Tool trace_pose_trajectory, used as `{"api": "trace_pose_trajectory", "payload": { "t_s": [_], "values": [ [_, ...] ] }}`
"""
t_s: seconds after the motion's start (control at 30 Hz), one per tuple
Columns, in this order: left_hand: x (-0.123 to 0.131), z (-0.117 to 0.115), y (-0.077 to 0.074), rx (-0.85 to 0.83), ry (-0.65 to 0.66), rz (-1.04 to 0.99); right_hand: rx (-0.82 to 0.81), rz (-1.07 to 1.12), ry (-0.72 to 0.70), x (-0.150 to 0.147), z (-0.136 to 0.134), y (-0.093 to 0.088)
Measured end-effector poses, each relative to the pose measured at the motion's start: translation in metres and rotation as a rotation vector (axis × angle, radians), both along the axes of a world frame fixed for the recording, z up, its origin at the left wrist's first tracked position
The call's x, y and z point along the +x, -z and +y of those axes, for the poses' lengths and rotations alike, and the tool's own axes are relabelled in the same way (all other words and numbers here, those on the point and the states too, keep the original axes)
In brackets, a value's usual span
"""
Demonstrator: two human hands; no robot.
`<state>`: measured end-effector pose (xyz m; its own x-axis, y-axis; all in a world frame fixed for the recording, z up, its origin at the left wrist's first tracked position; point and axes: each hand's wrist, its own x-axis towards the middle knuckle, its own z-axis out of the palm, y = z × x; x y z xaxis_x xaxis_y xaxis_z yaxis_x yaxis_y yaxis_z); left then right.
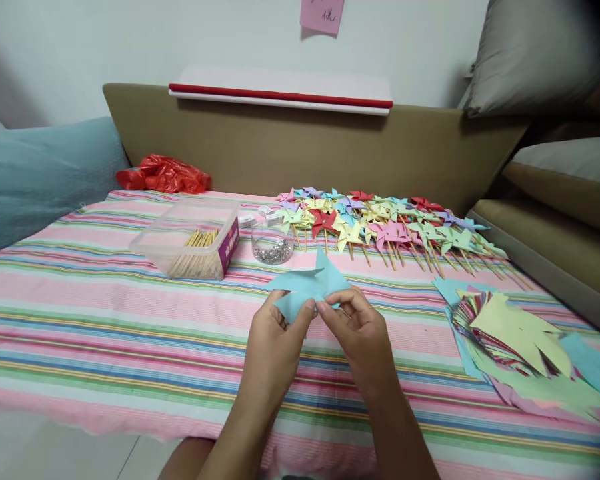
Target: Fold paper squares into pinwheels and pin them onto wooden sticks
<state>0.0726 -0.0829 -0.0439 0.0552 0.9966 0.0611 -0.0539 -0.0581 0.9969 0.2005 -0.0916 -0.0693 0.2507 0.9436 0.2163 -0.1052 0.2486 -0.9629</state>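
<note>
A light blue paper pinwheel (307, 283), its blades cut and partly folded, is held up in front of me above the striped cloth. My left hand (280, 327) pinches its left side with the thumb near the centre. My right hand (355, 320) grips the right side, thumb and fingertips closed on the paper, with the two thumbs almost meeting. No stick shows on this piece. Just beyond it stands a round clear container (273, 248) of small silvery pins. Left of that sits a clear plastic box (180, 257) with thin wooden sticks.
Many finished pinwheels (390, 230) on sticks lie at the back right. A stack of cut coloured paper (520, 333) rests at the right. Small white boxes (267, 213) stand behind the pins. A red plastic bag (165, 175) lies at the back left, before a brown backboard (305, 147).
</note>
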Motion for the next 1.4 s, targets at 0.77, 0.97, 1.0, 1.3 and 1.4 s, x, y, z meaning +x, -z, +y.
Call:
{"api": "trace_pose_trajectory", "payload": {
  "t_s": [0.77,0.97,1.0,1.3,1.4],
  "values": [
    [-0.013,-0.002,0.000,-0.046,0.263,0.167,-0.228,0.027,-0.230,0.029,-0.010,-0.011],
    [-0.008,0.002,-0.004,-0.095,0.292,-0.018,-0.216,0.216,-0.095,0.021,-0.004,-0.003],
    [-0.007,0.003,-0.005,-0.122,0.275,-0.069,-0.206,0.316,-0.059,0.018,-0.003,-0.003],
    [0.001,0.002,-0.003,-0.042,0.354,-0.100,-0.220,0.774,-0.126,0.000,0.004,-0.006],
    [0.004,0.001,-0.003,-0.038,0.308,-0.116,-0.248,0.823,-0.143,-0.002,0.003,-0.006]
  ]
}}
